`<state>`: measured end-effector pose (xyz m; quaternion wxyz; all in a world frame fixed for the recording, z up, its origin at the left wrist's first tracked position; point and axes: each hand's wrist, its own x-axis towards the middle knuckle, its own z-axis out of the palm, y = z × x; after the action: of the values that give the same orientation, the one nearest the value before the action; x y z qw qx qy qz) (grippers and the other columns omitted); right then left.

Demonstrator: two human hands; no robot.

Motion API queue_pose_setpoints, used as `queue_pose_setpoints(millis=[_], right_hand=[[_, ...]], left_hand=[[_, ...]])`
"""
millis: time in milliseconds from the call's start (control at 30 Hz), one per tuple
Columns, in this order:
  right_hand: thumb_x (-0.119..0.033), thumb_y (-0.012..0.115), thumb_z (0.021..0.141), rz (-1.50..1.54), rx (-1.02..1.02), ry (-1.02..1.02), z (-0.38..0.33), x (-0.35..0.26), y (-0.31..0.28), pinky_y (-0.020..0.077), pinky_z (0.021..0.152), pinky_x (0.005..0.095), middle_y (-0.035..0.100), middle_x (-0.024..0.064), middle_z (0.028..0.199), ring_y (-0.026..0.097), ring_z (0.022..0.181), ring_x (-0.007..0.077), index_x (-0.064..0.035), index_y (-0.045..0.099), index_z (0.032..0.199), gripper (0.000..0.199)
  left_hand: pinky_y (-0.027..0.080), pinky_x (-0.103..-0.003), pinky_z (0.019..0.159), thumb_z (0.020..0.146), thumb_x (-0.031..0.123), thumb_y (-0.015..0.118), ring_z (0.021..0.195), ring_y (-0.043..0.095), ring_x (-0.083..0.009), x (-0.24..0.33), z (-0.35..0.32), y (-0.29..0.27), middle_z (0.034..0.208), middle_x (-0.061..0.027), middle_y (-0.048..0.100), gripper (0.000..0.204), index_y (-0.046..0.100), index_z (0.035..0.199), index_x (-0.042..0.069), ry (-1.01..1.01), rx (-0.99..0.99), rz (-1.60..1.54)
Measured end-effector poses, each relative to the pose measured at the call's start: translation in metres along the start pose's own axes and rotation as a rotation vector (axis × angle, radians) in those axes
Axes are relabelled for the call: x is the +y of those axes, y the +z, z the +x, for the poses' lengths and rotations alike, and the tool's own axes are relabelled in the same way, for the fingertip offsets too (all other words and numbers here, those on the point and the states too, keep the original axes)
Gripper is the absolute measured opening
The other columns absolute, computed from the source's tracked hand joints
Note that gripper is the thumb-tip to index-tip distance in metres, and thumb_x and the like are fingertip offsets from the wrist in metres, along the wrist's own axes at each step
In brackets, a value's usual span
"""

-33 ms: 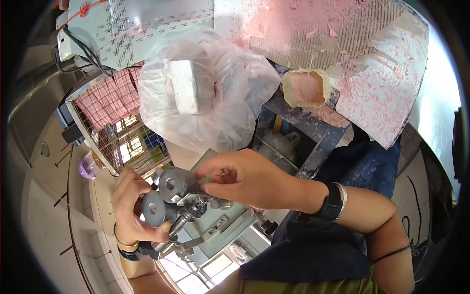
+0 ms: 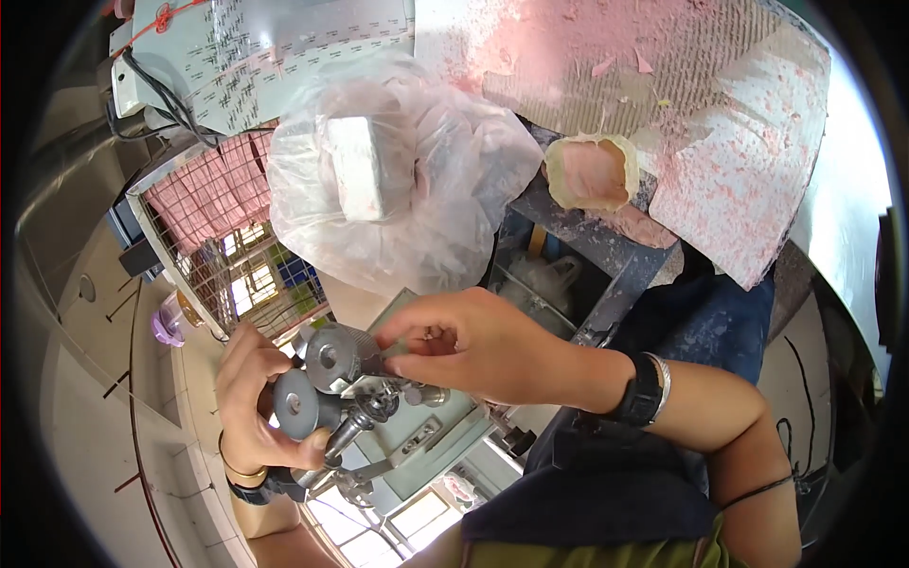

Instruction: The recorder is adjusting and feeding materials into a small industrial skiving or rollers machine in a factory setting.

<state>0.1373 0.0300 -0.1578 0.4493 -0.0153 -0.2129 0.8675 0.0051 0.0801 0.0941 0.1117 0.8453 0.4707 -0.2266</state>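
Two grey metal rollers with round end faces sit close together at lower left, the upper roller ridged along its side and the lower roller smoother. They belong to a metal mechanism with a shaft below. My left hand is wrapped around the left side of the rollers, thumb under the lower one, fingers by the upper one. From the right, my right hand reaches to the upper roller's side with fingertips pinched together. A small pale greenish bit shows at those fingertips; its kind is unclear.
A white block rests on a bulging translucent plastic bag beyond my hands. To its right stands a pale rough-edged dish with pink material, beside pink-dusted cardboard. A wire rack holding pink cloth is at left.
Both hands stay almost in place. A greenish bit at the upper roller's upper left edge now shows less.
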Motion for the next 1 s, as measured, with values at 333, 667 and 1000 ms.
queue_pose_setpoints(millis=[333,667,1000], right_hand=[[-0.008,0.076,0.09,-0.139,-0.057,-0.115,0.015,0.001,-0.014,0.0441,0.061,0.0247,0.061,-0.0022,0.078,0.052,0.069,0.0051,-0.0009,0.073,0.101,0.013],[-0.006,0.071,0.092,0.179,-0.007,-0.164,0.017,0.024,-0.005,0.0443,0.068,0.0235,0.061,-0.003,0.086,0.053,0.076,0.0041,-0.0031,0.067,0.097,0.007],[-0.006,0.054,0.099,0.975,-0.298,-0.058,0.016,0.041,-0.01,0.0384,0.068,0.0251,0.054,-0.0018,0.085,0.049,0.076,0.0047,-0.0085,0.051,0.1,0.004]], left_hand=[[0.031,-0.035,0.057,0.065,0.058,0.082,0.066,0.042,-0.0212,0.0,0.0,0.003,0.074,-0.0078,0.046,0.066,0.056,0.083,0.0,0.022,0.038,0.013],[0.03,-0.035,0.061,0.065,0.066,0.079,0.069,0.041,-0.0206,0.003,-0.007,0.005,0.074,-0.0068,0.045,0.07,0.057,0.082,0.002,-0.072,0.091,0.033],[0.031,-0.034,0.063,0.061,0.072,0.078,0.071,0.041,-0.0197,0.004,-0.014,0.012,0.076,-0.0048,0.044,0.077,0.056,0.081,0.002,-0.15,0.196,0.006]])
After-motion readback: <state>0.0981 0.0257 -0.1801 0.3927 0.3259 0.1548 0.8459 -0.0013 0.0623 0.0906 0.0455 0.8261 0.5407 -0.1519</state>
